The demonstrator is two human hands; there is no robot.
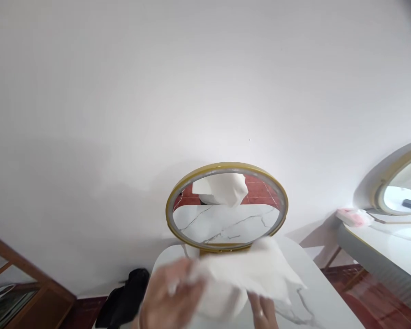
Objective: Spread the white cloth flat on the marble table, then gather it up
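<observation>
A thin white tissue (253,269), soft and creased, is spread in the air over a marble-patterned white table (294,310). My left hand (173,294), smeared by motion, pinches the tissue's left edge. Below its near edge, my right hand (263,313) grips it with a ring showing on one finger; the other fingers are partly hidden. Just beyond the tissue stands an oval mirror with a gold rim (283,201). Its glass reflects a white sheet, the tabletop and red floor tiles.
A second table (383,246) at the right bears another gold-rimmed mirror (376,196) and a pink-and-white soft pack (354,217). A black bag-like object (125,297) lies left of my table. Wooden furniture (37,283) stands at lower left, against the white wall (205,82).
</observation>
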